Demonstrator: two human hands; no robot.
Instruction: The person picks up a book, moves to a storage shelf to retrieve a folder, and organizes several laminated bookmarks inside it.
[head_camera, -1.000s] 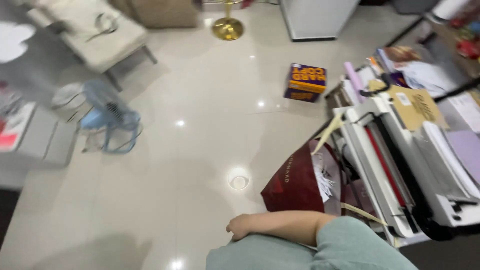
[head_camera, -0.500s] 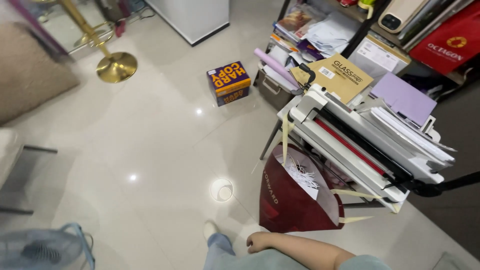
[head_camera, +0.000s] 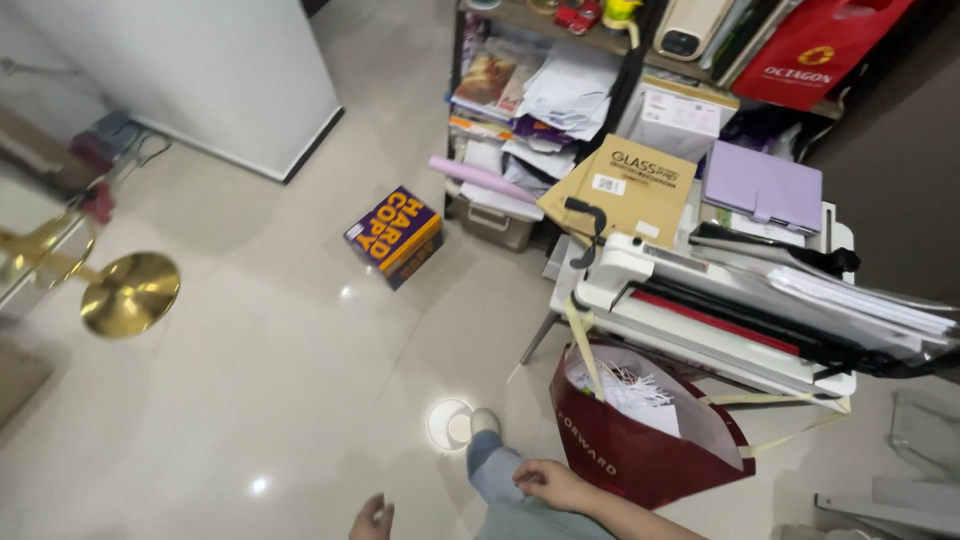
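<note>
Standing on glossy tiles, right hand (head_camera: 548, 483) loosely curled, empty, beside a red paper bag (head_camera: 640, 440).
Left hand (head_camera: 372, 518) open; the bag's mouth gapes upward, white paper cutter (head_camera: 700, 310) beyond.

Red bag (head_camera: 640, 440) beside right hand (head_camera: 548, 483)

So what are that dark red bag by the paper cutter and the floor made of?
The dark red bag looks like coated paper: stiff creased sides, a slight sheen, flat ribbon handles, white paper scraps inside. The floor looks like glazed tile or polished stone: pale, glossy, mirroring ceiling lights. The right hand hangs beside the bag.
</note>
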